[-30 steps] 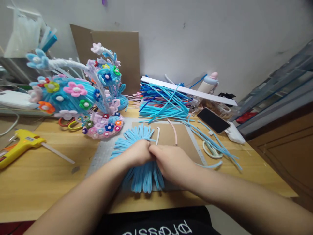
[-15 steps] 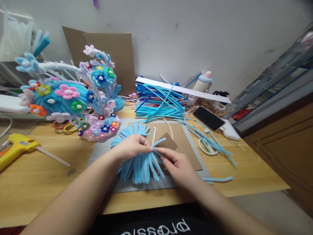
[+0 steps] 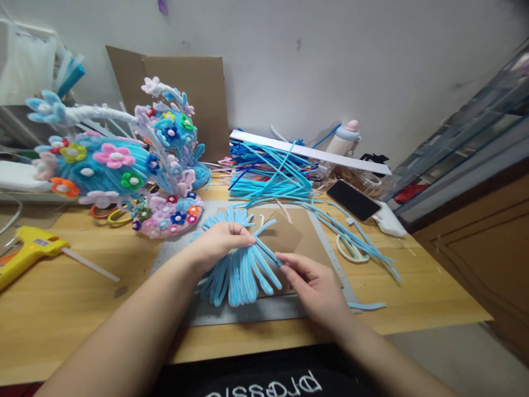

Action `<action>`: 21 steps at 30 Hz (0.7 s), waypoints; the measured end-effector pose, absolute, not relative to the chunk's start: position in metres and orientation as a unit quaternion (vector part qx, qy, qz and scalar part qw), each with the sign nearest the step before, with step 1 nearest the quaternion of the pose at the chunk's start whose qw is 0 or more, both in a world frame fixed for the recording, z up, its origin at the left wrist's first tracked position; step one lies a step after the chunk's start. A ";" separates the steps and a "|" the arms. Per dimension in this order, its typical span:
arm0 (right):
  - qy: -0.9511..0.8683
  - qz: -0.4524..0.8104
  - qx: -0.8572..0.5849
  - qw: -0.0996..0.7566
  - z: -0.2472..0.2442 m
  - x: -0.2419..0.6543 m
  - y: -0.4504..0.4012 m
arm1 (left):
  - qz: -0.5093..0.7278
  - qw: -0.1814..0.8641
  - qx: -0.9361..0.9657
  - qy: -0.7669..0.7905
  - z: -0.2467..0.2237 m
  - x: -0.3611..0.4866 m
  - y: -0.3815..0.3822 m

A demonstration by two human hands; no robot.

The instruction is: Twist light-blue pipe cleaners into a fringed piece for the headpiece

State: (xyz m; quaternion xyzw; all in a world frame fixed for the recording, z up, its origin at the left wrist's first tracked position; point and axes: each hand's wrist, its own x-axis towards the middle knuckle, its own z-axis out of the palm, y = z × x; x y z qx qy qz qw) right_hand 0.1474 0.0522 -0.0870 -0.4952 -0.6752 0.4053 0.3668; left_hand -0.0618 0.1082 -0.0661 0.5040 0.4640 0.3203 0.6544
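Observation:
A fringe of light blue pipe cleaner loops [image 3: 237,278] fans out over the grey mat [image 3: 198,314] and cardboard. My left hand [image 3: 225,242] is closed at its upper right part, thumb and fingers pinching a light blue pipe cleaner [image 3: 268,251] where strands cross. One short end sticks up to the right above that pinch. My right hand [image 3: 312,278] is closed too, gripping the same pipe cleaner's lower right end between thumb and forefinger. The strand runs straight between both hands. Part of the fringe is hidden behind my left hand and wrist.
Flower-covered pipe cleaner ornaments [image 3: 119,157] stand at left, near a yellow glue gun [image 3: 37,248] and scissors [image 3: 118,215]. Blue pipe cleaners [image 3: 268,171] are piled at the back. A phone [image 3: 353,199], loose strands [image 3: 359,237] and a bottle [image 3: 343,140] lie right.
My right hand has slid right and slightly down along the pipe cleaner, away from my left hand. My left hand has shifted a little up and left, the fringe moving with it.

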 end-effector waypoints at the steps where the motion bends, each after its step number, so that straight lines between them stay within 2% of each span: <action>1: -0.659 0.425 -0.500 0.367 -0.088 0.148 0.051 | 0.326 0.658 0.501 0.458 -0.066 -0.063 0.109; 14: -0.570 0.571 -0.486 0.336 -0.082 0.151 0.053 | 0.317 0.688 0.491 0.430 -0.064 -0.072 0.108; 16: -0.574 0.613 -0.463 0.284 -0.082 0.155 0.057 | 0.302 0.704 0.489 0.418 -0.063 -0.074 0.109; 21: -0.651 0.693 -0.307 0.046 -0.071 0.164 0.077 | 0.234 0.726 0.531 0.369 -0.061 -0.075 0.107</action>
